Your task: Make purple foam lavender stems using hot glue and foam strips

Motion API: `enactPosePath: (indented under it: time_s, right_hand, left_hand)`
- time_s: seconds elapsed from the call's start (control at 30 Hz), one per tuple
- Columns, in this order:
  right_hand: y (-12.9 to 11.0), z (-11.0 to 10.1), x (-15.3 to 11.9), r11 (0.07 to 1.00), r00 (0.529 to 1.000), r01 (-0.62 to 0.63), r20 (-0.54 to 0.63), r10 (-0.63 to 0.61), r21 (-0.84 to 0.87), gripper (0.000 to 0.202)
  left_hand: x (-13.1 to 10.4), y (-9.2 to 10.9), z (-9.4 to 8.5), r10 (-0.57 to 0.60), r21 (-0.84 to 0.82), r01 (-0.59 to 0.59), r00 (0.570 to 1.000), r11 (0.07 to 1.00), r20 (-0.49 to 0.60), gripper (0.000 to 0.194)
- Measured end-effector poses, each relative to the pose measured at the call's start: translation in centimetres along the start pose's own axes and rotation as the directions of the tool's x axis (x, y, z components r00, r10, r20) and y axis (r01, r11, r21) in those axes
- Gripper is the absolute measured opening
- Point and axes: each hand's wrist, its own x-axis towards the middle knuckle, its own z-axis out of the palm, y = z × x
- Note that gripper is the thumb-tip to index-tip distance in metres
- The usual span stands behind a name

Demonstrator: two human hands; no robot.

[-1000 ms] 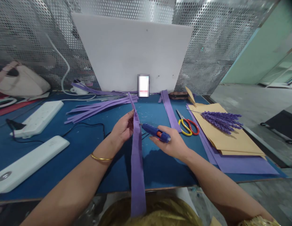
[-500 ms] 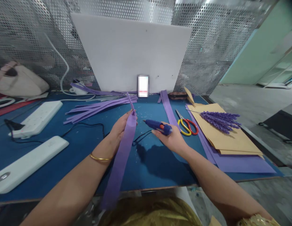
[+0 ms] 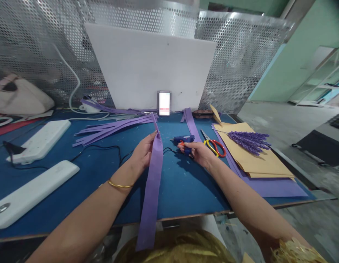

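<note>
My left hand [image 3: 144, 149] is closed on a long purple paper strip [image 3: 153, 186]. The strip's upper end is folded and narrow above my fingertips, and its wide length hangs down past the table's front edge. In my right hand [image 3: 198, 149] is a blue glue gun [image 3: 183, 138] with an orange trigger, its nozzle pointing left toward the strip but apart from it. Just right of that hand lie scissors [image 3: 214, 146] with one yellow and one red handle. Behind it another purple strip [image 3: 191, 122] lies flat on the blue table.
Cut purple strips [image 3: 111, 128] lie at the back left, near a white power strip [image 3: 42, 140] and a long white device [image 3: 35, 193]. A black cord crosses the table. Purple lavender sprigs [image 3: 250, 141] rest on brown paper [image 3: 257, 166] at right. A phone [image 3: 164, 103] leans on a white board [image 3: 153, 65].
The glue gun has turned and dropped closer to the table, its handle now pointing down in my right hand. The purple strip hangs straighter and a little further right. The view has shifted slightly.
</note>
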Motion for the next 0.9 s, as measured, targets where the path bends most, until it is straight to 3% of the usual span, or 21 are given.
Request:
enactPosePath:
  time_s: [0.07, 0.13, 0.2, 0.27, 0.3, 0.33, 0.37, 0.4, 0.43, 0.47, 0.5, 0.53, 0.57, 0.6, 0.63, 0.7, 0.77, 0.83, 0.9]
  right_hand:
    - [0.1, -0.3, 0.4, 0.992, 0.997, 0.067, -0.039, -0.072, -0.107, 0.009]
    - [0.2, -0.8, 0.8, 0.922, 0.971, 0.159, -0.113, -0.210, -0.353, 0.013]
    - [0.4, -1.2, 1.0, 0.726, 0.894, 0.260, -0.126, -0.431, -0.637, 0.020]
    - [0.5, -1.2, 0.7, 0.491, 0.776, 0.372, -0.026, -0.630, -0.788, 0.031]
    - [0.5, -0.9, 0.3, 0.433, 0.734, 0.431, 0.028, -0.679, -0.792, 0.037]
    - [0.6, -0.6, -0.3, 0.442, 0.727, 0.492, 0.074, -0.682, -0.750, 0.042]
    - [0.6, 0.0, -1.0, 0.519, 0.768, 0.532, 0.122, -0.629, -0.669, 0.045]
    - [0.7, 0.5, -1.8, 0.656, 0.837, 0.519, 0.172, -0.519, -0.548, 0.047]
    - [0.8, 1.2, -2.6, 0.814, 0.905, 0.412, 0.289, -0.313, -0.408, 0.051]
    - [1.0, 1.7, -3.3, 0.915, 0.898, 0.247, 0.431, -0.093, -0.317, 0.061]
    - [1.1, 2.2, -4.0, 0.954, 0.830, 0.092, 0.551, 0.084, -0.285, 0.067]
    - [1.1, 2.5, -4.4, 0.964, 0.755, -0.020, 0.629, 0.187, -0.264, 0.068]
    - [1.2, 2.6, -4.7, 0.964, 0.712, -0.094, 0.660, 0.239, -0.247, 0.066]
    - [1.1, 2.6, -4.7, 0.964, 0.713, -0.133, 0.654, 0.254, -0.230, 0.063]
    - [0.9, 2.4, -4.5, 0.967, 0.752, -0.142, 0.612, 0.245, -0.211, 0.059]
    - [0.1, 1.6, -3.7, 0.974, 0.876, -0.083, 0.451, 0.173, -0.212, 0.050]
    - [-1.1, 0.4, -3.0, 0.950, 0.960, 0.065, 0.279, 0.024, -0.306, 0.049]
    - [-2.6, -0.8, -2.6, 0.842, 0.970, 0.238, 0.163, -0.180, -0.484, 0.050]
    - [-3.9, -1.8, -2.7, 0.576, 0.897, 0.356, 0.097, -0.431, -0.736, 0.045]
  left_hand:
    - [0.0, -0.1, 0.0, 0.005, -0.003, -0.005, 1.000, 1.000, -0.004, 0.020]
    - [-0.1, -0.2, 0.0, 0.034, 0.000, -0.034, 0.999, 0.999, 0.013, 0.018]
    - [-0.2, -0.3, 0.1, 0.096, 0.019, -0.096, 0.994, 0.995, 0.045, 0.015]
    - [-0.3, -0.5, 0.1, 0.176, 0.046, -0.180, 0.981, 0.983, 0.081, 0.013]
    - [-0.3, -0.7, 0.1, 0.217, 0.059, -0.224, 0.971, 0.973, 0.097, 0.014]
    - [-0.3, -0.8, 0.1, 0.255, 0.072, -0.263, 0.961, 0.962, 0.111, 0.015]
    - [-0.4, -0.9, 0.0, 0.285, 0.086, -0.296, 0.951, 0.951, 0.124, 0.017]
    - [-0.4, -0.9, 0.0, 0.311, 0.100, -0.325, 0.941, 0.941, 0.135, 0.018]
    - [-0.4, -1.0, -0.1, 0.332, 0.116, -0.349, 0.932, 0.930, 0.145, 0.020]
    - [-0.5, -1.0, -0.1, 0.350, 0.134, -0.371, 0.924, 0.919, 0.156, 0.022]
    - [-0.5, -1.0, -0.1, 0.368, 0.152, -0.392, 0.915, 0.907, 0.165, 0.023]
    - [-0.4, -0.9, -0.2, 0.386, 0.170, -0.412, 0.907, 0.895, 0.168, 0.024]
    - [-0.4, -0.8, -0.2, 0.406, 0.188, -0.432, 0.899, 0.882, 0.163, 0.024]
    - [-0.4, -0.7, -0.2, 0.427, 0.205, -0.452, 0.891, 0.868, 0.153, 0.023]
    - [-0.3, -0.6, -0.2, 0.449, 0.223, -0.470, 0.883, 0.854, 0.141, 0.023]
    - [-0.2, -0.5, -0.2, 0.485, 0.256, -0.501, 0.865, 0.827, 0.127, 0.021]
    - [-0.2, -0.7, -0.2, 0.510, 0.292, -0.527, 0.849, 0.798, 0.138, 0.020]
    - [-0.2, -1.1, -0.2, 0.527, 0.336, -0.546, 0.836, 0.768, 0.153, 0.022]
    - [-0.4, -1.7, -0.1, 0.530, 0.389, -0.555, 0.828, 0.735, 0.181, 0.026]
